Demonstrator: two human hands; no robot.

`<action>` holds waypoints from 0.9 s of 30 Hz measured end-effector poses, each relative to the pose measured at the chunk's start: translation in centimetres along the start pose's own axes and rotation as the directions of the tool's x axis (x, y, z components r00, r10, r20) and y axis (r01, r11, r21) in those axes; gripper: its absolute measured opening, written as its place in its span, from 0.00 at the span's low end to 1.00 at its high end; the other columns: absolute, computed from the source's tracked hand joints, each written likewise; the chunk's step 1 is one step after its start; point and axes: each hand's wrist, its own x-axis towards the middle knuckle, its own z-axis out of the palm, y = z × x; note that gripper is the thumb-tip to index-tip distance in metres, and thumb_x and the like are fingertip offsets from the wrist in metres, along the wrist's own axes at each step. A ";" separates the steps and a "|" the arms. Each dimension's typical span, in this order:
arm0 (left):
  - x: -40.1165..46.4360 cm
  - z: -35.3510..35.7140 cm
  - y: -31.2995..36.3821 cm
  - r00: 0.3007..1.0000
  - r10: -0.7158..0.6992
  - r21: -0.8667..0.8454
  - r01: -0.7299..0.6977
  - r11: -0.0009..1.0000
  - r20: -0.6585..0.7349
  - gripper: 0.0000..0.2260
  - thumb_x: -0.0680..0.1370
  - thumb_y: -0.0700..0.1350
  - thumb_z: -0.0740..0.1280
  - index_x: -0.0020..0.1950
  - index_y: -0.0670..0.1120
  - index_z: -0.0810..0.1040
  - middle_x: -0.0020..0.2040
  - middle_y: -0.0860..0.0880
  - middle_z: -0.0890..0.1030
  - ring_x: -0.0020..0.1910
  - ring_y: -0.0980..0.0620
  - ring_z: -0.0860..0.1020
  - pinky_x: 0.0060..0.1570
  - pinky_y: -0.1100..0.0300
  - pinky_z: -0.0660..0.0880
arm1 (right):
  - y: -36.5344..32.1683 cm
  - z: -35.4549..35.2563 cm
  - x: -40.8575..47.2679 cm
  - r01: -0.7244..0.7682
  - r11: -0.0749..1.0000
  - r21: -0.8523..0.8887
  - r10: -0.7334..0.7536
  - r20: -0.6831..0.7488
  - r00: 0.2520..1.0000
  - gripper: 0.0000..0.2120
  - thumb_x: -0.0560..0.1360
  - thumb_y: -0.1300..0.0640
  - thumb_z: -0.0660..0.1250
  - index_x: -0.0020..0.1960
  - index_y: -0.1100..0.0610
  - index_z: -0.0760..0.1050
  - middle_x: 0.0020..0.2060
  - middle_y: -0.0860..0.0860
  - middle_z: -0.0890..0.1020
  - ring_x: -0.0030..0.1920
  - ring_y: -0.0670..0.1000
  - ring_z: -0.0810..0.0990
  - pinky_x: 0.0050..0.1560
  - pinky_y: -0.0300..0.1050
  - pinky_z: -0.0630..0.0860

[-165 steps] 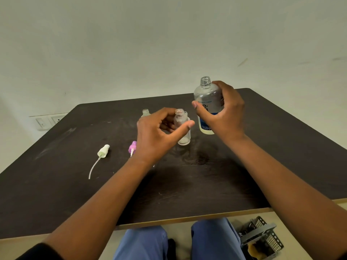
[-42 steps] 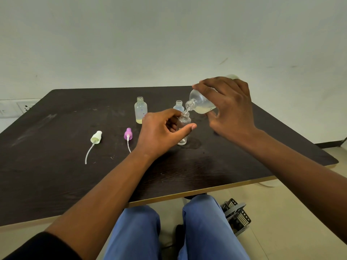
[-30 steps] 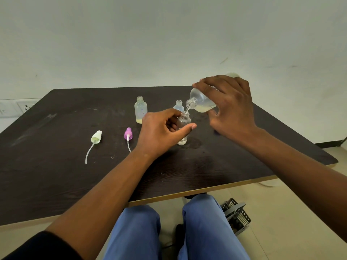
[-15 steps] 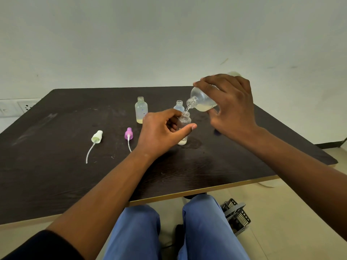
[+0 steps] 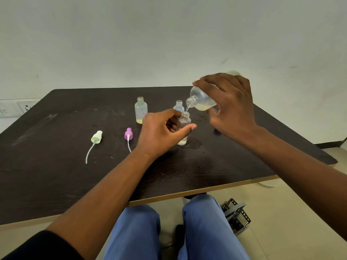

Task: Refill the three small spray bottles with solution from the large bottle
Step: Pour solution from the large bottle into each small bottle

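Large bottle (image 5: pixel 201 102) gripped in right hand (image 5: pixel 231 107), long axis near horizontal, mouth pointing left and down just above the small bottle (image 5: pixel 184 128). Thin stream enters its neck. Small bottle upright on table (image 5: pixel 56 175), held between thumb and fingers of left hand (image 5: pixel 161 134); shallow yellowish liquid at bottom. Two more uncapped bottles stand behind: taller (image 5: pixel 141 110) with yellowish layer, shorter (image 5: pixel 178 106) contents unclear.

1. Both forearms (image 5: pixel 116 182) are bare right down to the wrists.
2. A black sleeve (image 5: pixel 43 246) edge shows at the left elbow, bottom corner.
3. Blue trousers (image 5: pixel 206 231) cover both legs, plain cloth, lightly creased at the knees.
4. Something dark between the legs, too unclear to name.
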 end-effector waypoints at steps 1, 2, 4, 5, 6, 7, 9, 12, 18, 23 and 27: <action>0.0 0.0 0.0 1.000 0.001 0.002 -0.001 1.000 0.000 0.20 0.74 0.59 0.80 0.56 0.45 0.87 0.39 0.53 0.85 0.37 0.55 0.84 0.41 0.59 0.84 | 0.0 0.0 0.0 0.002 1.000 0.000 -0.002 -0.001 1.000 0.33 0.65 0.67 0.70 0.70 0.50 0.80 0.64 0.49 0.83 0.66 0.56 0.80 0.65 0.56 0.68; 0.0 0.0 0.0 1.000 0.002 0.004 -0.002 1.000 0.000 0.21 0.74 0.59 0.80 0.56 0.45 0.87 0.39 0.53 0.85 0.37 0.55 0.84 0.41 0.59 0.85 | 0.0 0.0 0.0 0.004 1.000 0.000 -0.004 -0.002 1.000 0.33 0.65 0.67 0.70 0.70 0.50 0.80 0.64 0.49 0.83 0.66 0.56 0.80 0.65 0.56 0.68; 0.0 0.0 0.1 1.000 0.001 0.006 -0.001 1.000 0.000 0.21 0.74 0.59 0.80 0.56 0.45 0.87 0.39 0.53 0.85 0.37 0.56 0.84 0.41 0.58 0.85 | 0.0 0.0 0.0 0.008 1.000 0.001 -0.008 -0.005 1.000 0.33 0.66 0.67 0.71 0.70 0.50 0.80 0.64 0.49 0.83 0.66 0.56 0.80 0.65 0.56 0.69; 0.0 0.0 0.1 1.000 0.001 0.007 -0.001 1.000 0.001 0.21 0.74 0.59 0.79 0.56 0.45 0.87 0.39 0.53 0.85 0.37 0.56 0.84 0.41 0.58 0.85 | 0.0 0.0 -0.1 0.008 1.000 0.001 -0.008 -0.005 1.000 0.33 0.66 0.66 0.71 0.70 0.50 0.80 0.64 0.49 0.83 0.66 0.56 0.79 0.65 0.56 0.69; 0.0 0.0 0.1 1.000 0.001 0.009 -0.001 1.000 0.003 0.21 0.74 0.59 0.79 0.56 0.45 0.87 0.39 0.54 0.85 0.37 0.56 0.84 0.41 0.58 0.85 | 0.0 0.0 -0.1 0.006 1.000 0.001 -0.006 -0.003 1.000 0.33 0.66 0.66 0.71 0.70 0.50 0.80 0.64 0.49 0.83 0.66 0.56 0.79 0.65 0.56 0.69; 0.0 0.0 0.1 1.000 0.001 0.010 -0.001 1.000 0.005 0.21 0.74 0.59 0.79 0.56 0.45 0.87 0.39 0.54 0.85 0.38 0.56 0.84 0.41 0.58 0.85 | 0.0 0.0 -0.1 0.005 1.000 0.000 -0.005 -0.001 1.000 0.33 0.66 0.66 0.71 0.70 0.50 0.80 0.64 0.49 0.83 0.66 0.56 0.79 0.65 0.56 0.69; 0.0 0.0 0.1 1.000 -0.005 0.011 0.005 1.000 0.008 0.20 0.74 0.59 0.79 0.56 0.45 0.87 0.39 0.54 0.84 0.38 0.56 0.84 0.41 0.58 0.85 | 0.1 0.0 0.0 0.004 1.000 -0.002 -0.004 0.000 1.000 0.33 0.66 0.66 0.71 0.70 0.50 0.80 0.64 0.48 0.83 0.66 0.55 0.79 0.65 0.56 0.69; 0.1 0.0 0.2 1.000 -0.006 0.013 0.006 1.000 0.009 0.20 0.74 0.59 0.79 0.56 0.45 0.87 0.39 0.55 0.84 0.38 0.56 0.84 0.41 0.59 0.85 | 0.1 0.0 0.0 0.005 1.000 -0.004 -0.005 -0.002 1.000 0.33 0.66 0.66 0.71 0.70 0.50 0.80 0.64 0.49 0.83 0.66 0.56 0.79 0.65 0.56 0.69; 0.1 0.0 0.2 1.000 0.004 0.021 -0.004 1.000 0.010 0.21 0.74 0.59 0.79 0.57 0.45 0.87 0.40 0.55 0.84 0.38 0.57 0.84 0.42 0.59 0.85 | 0.1 0.0 0.0 0.005 1.000 -0.005 -0.005 0.001 1.000 0.33 0.66 0.66 0.71 0.70 0.50 0.80 0.64 0.49 0.83 0.66 0.56 0.80 0.65 0.57 0.69; 0.1 -0.1 0.2 1.000 0.002 0.022 -0.003 1.000 0.014 0.20 0.74 0.59 0.79 0.57 0.45 0.87 0.40 0.55 0.84 0.38 0.57 0.84 0.42 0.59 0.85 | 0.2 0.0 0.0 0.006 1.000 -0.012 -0.006 0.004 1.000 0.32 0.66 0.67 0.71 0.69 0.50 0.80 0.64 0.48 0.83 0.66 0.56 0.80 0.65 0.57 0.69; 0.1 0.0 0.1 1.000 0.004 0.024 -0.004 1.000 0.009 0.21 0.74 0.59 0.80 0.57 0.44 0.87 0.40 0.55 0.84 0.38 0.57 0.84 0.42 0.58 0.85 | 0.0 -0.1 0.0 0.004 1.000 -0.005 -0.004 -0.006 1.000 0.33 0.66 0.67 0.70 0.69 0.50 0.81 0.64 0.48 0.83 0.66 0.56 0.80 0.65 0.56 0.69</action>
